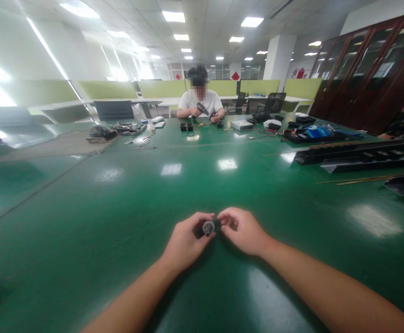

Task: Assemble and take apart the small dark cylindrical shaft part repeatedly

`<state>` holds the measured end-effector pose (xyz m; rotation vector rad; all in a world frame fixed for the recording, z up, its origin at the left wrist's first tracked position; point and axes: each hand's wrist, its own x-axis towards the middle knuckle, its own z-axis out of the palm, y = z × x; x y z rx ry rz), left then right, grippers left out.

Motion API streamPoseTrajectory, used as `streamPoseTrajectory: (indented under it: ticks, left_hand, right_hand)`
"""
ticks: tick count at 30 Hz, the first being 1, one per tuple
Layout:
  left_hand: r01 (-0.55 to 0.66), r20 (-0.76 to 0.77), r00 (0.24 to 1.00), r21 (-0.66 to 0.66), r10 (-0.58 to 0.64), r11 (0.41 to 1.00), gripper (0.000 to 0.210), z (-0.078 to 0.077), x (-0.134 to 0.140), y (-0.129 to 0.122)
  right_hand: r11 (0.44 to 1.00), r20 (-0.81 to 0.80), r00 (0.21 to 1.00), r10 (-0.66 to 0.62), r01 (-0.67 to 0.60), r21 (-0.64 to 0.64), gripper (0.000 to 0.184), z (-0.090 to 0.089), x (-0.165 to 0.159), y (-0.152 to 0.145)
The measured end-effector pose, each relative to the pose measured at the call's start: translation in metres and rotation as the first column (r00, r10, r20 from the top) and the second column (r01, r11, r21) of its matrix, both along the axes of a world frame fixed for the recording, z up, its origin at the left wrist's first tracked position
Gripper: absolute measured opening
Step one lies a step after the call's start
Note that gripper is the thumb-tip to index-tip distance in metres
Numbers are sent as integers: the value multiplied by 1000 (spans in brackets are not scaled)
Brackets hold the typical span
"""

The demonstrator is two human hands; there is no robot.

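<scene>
Near the middle of the green table, my left hand (190, 238) is closed on a small round metal part with a flange and a short stub (208, 228). Its stub points toward me, and my fingers hide the rest of it. To the right of the part, my right hand (243, 231) is half curled, its thumb and fingers slightly apart. Nothing shows between those fingers. The right fingertips are close to the metal part; I cannot tell whether they touch it.
Across the green table (136, 194) a person (202, 101) holds a power drill (202, 108). Black blocks (186, 126) lie before that person. Long black metal channels (361, 152) and thin rods (361, 179) lie at right, near a tray with blue items (317, 132). Assorted parts (131, 128) lie far left.
</scene>
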<state>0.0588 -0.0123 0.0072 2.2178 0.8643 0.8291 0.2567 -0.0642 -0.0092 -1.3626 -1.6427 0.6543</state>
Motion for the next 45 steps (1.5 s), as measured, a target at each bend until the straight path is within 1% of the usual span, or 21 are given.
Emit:
streamPoseTrajectory:
  ticks: [3, 8, 13, 18, 24, 29, 32, 35, 38, 45]
  left_hand:
    - [10, -7, 1000, 9, -10, 1000, 26, -1, 0, 0]
    - [-3, -19, 1000, 83, 5, 997, 23, -1, 1, 1]
    - [25, -13, 1000, 127, -23, 992, 25, 2, 0, 2]
    - [9, 3, 1000, 124, -9, 992, 28, 0, 0, 4]
    - [1, 4, 1000, 127, -2, 992, 28, -4, 1, 5]
    - [21, -2, 1000, 122, -21, 992, 30, -4, 1, 5]
    - [-5, 11, 1000, 114, 4, 993, 33, -2, 1, 4]
    - [-25, -2, 1000, 93, 25, 995, 26, 0, 1, 2]
    - [-18, -10, 1000, 71, 18, 997, 19, 1, 1, 1]
    - [-12, -16, 1000, 75, 13, 997, 21, -2, 1, 3]
  right_hand:
    - [1000, 3, 1000, 4, -4, 8, 27, 0, 0, 0]
    - [1000, 3, 1000, -2, 2, 11, 27, 0, 0, 0]
    - [999, 9, 1000, -20, 20, 36, 28, 4, 1, -2]
    - [998, 19, 999, -26, 25, 50, 30, 3, 1, -3]
    - [995, 54, 998, 16, -22, 101, 28, 4, 0, -6]
    - [993, 65, 998, 22, -29, 114, 27, 4, 0, -7]
    - [993, 70, 997, 16, -24, 117, 25, 3, 0, -6]
    - [992, 78, 997, 19, -28, 119, 24, 3, 0, -6]
    - [992, 80, 996, 30, -39, 116, 22, 4, -1, -5]
    - [990, 93, 994, 53, -65, 123, 20, 5, -1, -5]
